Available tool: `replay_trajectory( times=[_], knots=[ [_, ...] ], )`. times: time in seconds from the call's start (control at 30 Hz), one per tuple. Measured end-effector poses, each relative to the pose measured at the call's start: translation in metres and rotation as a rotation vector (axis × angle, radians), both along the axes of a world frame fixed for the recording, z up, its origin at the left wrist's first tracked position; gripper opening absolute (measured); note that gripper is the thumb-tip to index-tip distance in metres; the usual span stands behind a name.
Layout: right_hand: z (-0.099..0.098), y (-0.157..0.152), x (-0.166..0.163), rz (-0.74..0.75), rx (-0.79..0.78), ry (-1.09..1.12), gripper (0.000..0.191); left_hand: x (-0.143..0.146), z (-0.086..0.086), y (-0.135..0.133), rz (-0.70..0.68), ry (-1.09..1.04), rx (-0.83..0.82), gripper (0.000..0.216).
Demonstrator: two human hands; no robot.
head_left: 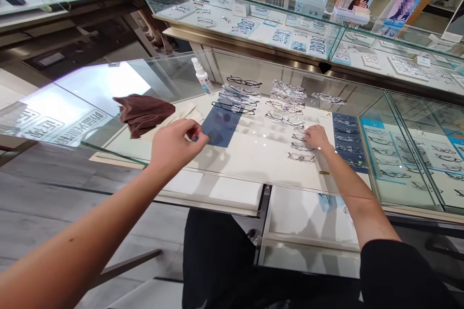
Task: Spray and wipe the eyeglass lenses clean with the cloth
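My right hand (316, 136) is at a pair of eyeglasses (297, 137) on the glass counter, its fingers pinched at the end of the frame. Just below lie two more pairs, the nearer being the clear-looking glasses (301, 157). My left hand (177, 142) hovers over the counter's left part with fingers curled and thumb near the fingertips; whether anything is inside is hidden. Close to it are a brown cloth (145, 112), a cream cloth (186, 115) and a dark blue mat (221, 128). Black-framed glasses (234, 107) lie across the mat's upper end.
A white spray bottle (202, 76) stands at the counter's back. Several glasses lie in rows, including clear-framed glasses (288, 89) and thin-framed glasses (284, 118). A navy tray (357, 128) of glasses is at right. Beyond stands a glass display case (232, 7). Below, drawers (311, 219) are pulled out.
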State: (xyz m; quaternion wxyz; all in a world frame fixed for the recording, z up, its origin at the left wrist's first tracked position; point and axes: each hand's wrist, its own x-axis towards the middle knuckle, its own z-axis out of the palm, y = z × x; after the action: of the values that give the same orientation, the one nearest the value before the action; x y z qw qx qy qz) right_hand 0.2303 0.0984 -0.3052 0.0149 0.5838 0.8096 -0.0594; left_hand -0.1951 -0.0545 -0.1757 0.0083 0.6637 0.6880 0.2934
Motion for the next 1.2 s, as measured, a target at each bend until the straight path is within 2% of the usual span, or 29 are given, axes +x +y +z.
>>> replay_trajectory(
  times=[0.2, 0.33, 0.47, 0.6, 0.67, 0.7, 0.77, 0.83, 0.87, 0.97, 1.03, 1.1, 1.2],
  knots=[
    [0.005, 0.009, -0.004, 0.013, 0.021, 0.021, 0.037, -0.001, -0.003, 0.002, 0.022, 0.012, 0.011, 0.014],
    [0.016, -0.01, -0.018, 0.006, 0.087, 0.055, 0.034, -0.001, -0.003, 0.003, 0.04, 0.011, -0.005, 0.015],
    [0.021, -0.076, -0.042, 0.109, 0.079, 0.104, 0.034, -0.002, -0.003, 0.004, 0.057, 0.004, -0.021, 0.016],
    [0.029, -0.173, -0.065, 0.372, -0.068, 0.171, 0.027, -0.001, -0.005, 0.006, 0.062, 0.017, -0.024, 0.016],
    [0.046, -0.218, -0.071, 0.508, -0.141, 0.22, 0.031, 0.0, -0.006, 0.006, 0.065, 0.023, -0.029, 0.016],
    [0.06, -0.235, -0.073, 0.653, -0.21, 0.294, 0.031, 0.001, -0.006, 0.007, 0.067, 0.025, -0.031, 0.016],
    [0.094, -0.253, -0.075, 0.823, -0.206, 0.403, 0.032, 0.001, -0.006, 0.007, 0.067, 0.027, -0.035, 0.016],
    [0.132, -0.242, -0.071, 0.873, -0.084, 0.454, 0.037, 0.003, -0.006, 0.008, 0.069, 0.026, -0.034, 0.015],
    [0.15, -0.225, -0.067, 0.833, -0.012, 0.454, 0.038, 0.003, -0.006, 0.009, 0.069, 0.023, -0.032, 0.015],
    [0.185, -0.14, -0.044, 0.485, 0.201, 0.228, 0.032, 0.005, -0.006, 0.011, 0.063, 0.004, -0.022, 0.015],
    [0.189, -0.076, -0.023, 0.219, 0.312, 0.04, 0.035, 0.005, -0.007, 0.012, 0.065, -0.015, -0.021, 0.015],
    [0.182, -0.024, -0.004, 0.021, 0.282, -0.111, 0.04, 0.005, -0.009, 0.014, 0.072, -0.034, -0.029, 0.014],
    [0.164, 0.018, 0.012, -0.067, 0.228, -0.171, 0.044, 0.005, -0.011, 0.017, 0.083, -0.051, -0.042, 0.013]
  ],
)
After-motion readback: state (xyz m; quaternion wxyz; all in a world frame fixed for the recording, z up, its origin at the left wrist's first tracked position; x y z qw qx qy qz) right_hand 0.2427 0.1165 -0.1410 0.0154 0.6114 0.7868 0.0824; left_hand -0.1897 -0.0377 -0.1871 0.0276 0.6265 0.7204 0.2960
